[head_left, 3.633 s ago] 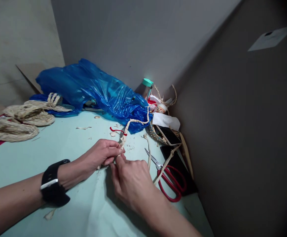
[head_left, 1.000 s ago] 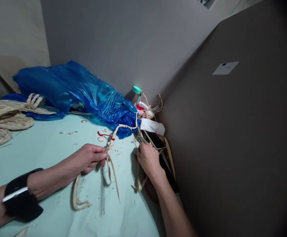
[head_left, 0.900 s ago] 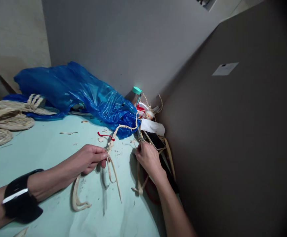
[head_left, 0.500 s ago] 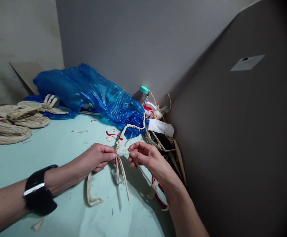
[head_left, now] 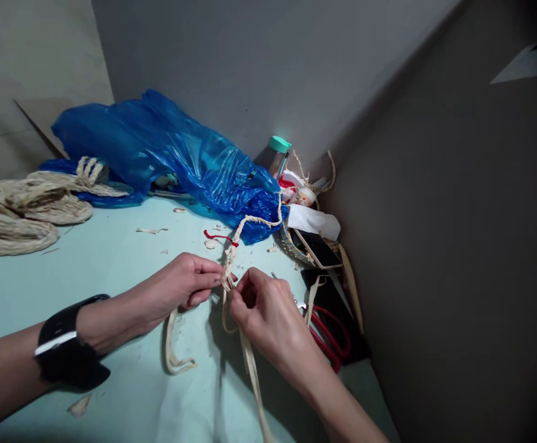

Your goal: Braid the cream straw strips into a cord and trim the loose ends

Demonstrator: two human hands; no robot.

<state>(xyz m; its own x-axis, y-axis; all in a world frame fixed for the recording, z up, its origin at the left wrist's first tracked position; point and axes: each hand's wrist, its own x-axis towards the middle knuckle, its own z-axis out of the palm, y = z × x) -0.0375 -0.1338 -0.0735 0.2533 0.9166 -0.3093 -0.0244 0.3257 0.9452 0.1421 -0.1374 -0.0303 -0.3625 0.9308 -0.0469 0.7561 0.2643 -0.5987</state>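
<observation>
A pale braided cord of plant fibre runs from the blue bag down to my hands, with a red string tied around it. My left hand pinches the cord at the lower end of its braid. Close beside it, my right hand is closed on a loose fibre strand, whose long tail hangs down toward the near edge of view. Another strand trails below my left hand. My right fingertips are partly hidden behind the hand.
A blue plastic bag lies at the back. Bundles of fibre rest at the left. On the right are red-handled scissors, a phone, white paper and a teal-capped bottle. A dark panel rises along the right side.
My right hand has moved in toward the left and now meets the cord, drawing its strand along. The red-handled scissors show more. The view has shifted slightly.
</observation>
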